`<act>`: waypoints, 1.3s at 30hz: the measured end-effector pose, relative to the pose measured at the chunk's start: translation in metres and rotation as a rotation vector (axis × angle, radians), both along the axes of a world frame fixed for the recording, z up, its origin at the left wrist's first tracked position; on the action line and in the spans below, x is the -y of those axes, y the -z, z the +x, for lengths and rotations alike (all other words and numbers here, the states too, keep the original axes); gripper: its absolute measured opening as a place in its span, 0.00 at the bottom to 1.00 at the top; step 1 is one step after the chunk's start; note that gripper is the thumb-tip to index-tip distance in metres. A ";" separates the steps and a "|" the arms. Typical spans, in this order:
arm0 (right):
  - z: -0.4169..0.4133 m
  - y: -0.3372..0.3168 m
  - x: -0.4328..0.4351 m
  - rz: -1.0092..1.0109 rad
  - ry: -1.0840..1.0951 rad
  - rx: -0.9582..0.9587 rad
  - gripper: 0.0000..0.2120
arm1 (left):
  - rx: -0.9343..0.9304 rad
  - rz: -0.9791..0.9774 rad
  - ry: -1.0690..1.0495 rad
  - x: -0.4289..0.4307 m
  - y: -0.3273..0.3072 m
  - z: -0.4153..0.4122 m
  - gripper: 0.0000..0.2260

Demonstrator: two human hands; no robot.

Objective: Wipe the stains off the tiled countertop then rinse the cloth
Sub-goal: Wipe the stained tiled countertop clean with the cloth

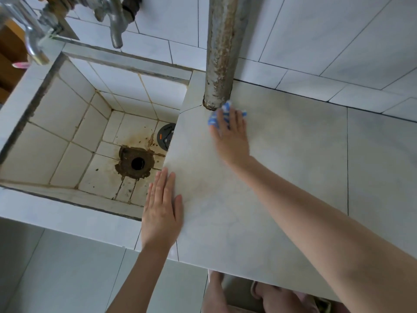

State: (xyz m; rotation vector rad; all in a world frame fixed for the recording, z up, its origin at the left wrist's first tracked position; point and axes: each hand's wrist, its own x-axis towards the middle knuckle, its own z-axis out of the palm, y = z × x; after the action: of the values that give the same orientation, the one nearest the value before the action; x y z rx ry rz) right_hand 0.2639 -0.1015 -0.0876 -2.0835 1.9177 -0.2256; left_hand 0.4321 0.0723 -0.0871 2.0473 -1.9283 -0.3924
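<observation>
A blue and white cloth point(218, 114) lies on the pale tiled countertop point(293, 154), right against the foot of a rusty vertical pipe. My right hand point(232, 138) presses flat on the cloth with straight fingers; most of the cloth is hidden beneath them. My left hand point(162, 208) rests flat and open on the countertop's left edge, beside the sink. A faint brownish stain shows on the tile between my two hands.
The rusty pipe point(222, 50) rises from the countertop's back left corner. A deep tiled sink point(67, 132) with a stained drain hole point(136, 163) lies to the left. Two metal taps point(115, 23) hang above it. A dark round object point(165, 136) lies in the sink.
</observation>
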 end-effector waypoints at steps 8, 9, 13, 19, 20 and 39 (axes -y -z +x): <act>-0.017 -0.005 -0.067 -0.050 -0.550 -0.070 0.27 | -0.007 -0.002 -0.003 0.000 0.000 0.001 0.23; -0.027 -0.005 -0.081 -0.055 -0.598 -0.057 0.27 | -0.006 0.001 -0.003 0.000 0.000 0.001 0.23; -0.065 -0.008 -0.147 -0.068 -0.870 -0.060 0.25 | -0.007 0.032 0.002 0.000 -0.004 0.001 0.24; -0.087 0.000 -0.086 -0.100 -0.536 -0.102 0.25 | 0.001 0.069 0.008 -0.001 -0.007 -0.001 0.25; -0.093 -0.001 -0.068 -0.099 -0.396 -0.127 0.27 | 0.003 0.070 0.006 -0.001 -0.007 -0.001 0.25; -0.071 0.002 -0.119 -0.159 -0.656 -0.069 0.23 | 0.030 0.066 0.073 0.000 -0.003 0.005 0.25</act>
State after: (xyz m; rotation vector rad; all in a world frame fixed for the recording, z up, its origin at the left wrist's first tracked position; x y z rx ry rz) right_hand 0.1932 0.0171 -0.0894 -2.7185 1.1766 -0.1578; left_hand 0.4374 0.0726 -0.0844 2.0390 -2.0378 -0.4507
